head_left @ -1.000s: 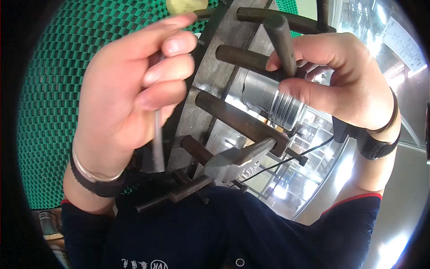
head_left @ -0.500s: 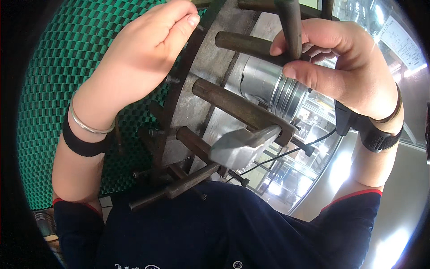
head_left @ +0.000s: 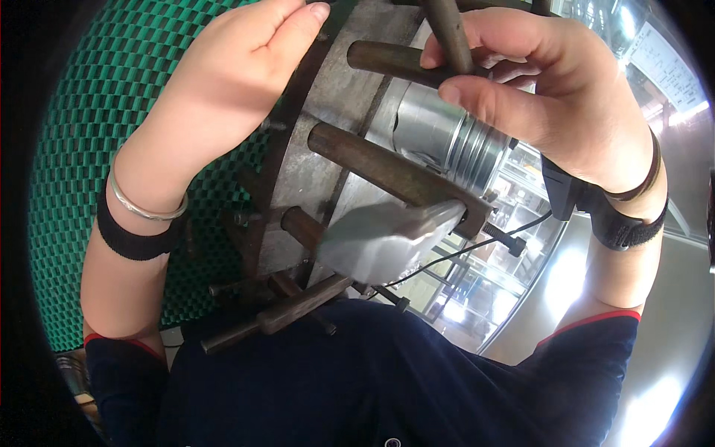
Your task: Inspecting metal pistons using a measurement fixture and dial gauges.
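Observation:
At the upper right, my right hand point(head_left: 555, 97) curls its thumb and fingers around the end of a dark steel bar point(head_left: 395, 62), where an upright rod point(head_left: 449, 37) meets it. Just below those fingers lies a shiny piston point(head_left: 447, 138) with ring grooves, against a grey metal fixture point(head_left: 328, 93). At the upper left my left hand point(head_left: 249, 67) is closed, thumb pressed to its fingers; the top edge cuts off what they may hold. In front of another bar point(head_left: 372, 164) with a bolt, a smooth silvery metal piece point(head_left: 380, 242) is blurred.
Green woven matting point(head_left: 97, 149) lies left of the fixture. A T-shaped steel bar point(head_left: 275, 316) sticks out toward my body, near a shorter bar point(head_left: 302, 227). A thin black cable point(head_left: 477, 246) runs behind the bars. Glass-fronted shelving point(head_left: 521, 261) stands beyond.
The fixture, the piston and my right hand have shifted slightly left and up in view. The silvery piece has swung down and left and looks larger. Both hands keep their closed shape.

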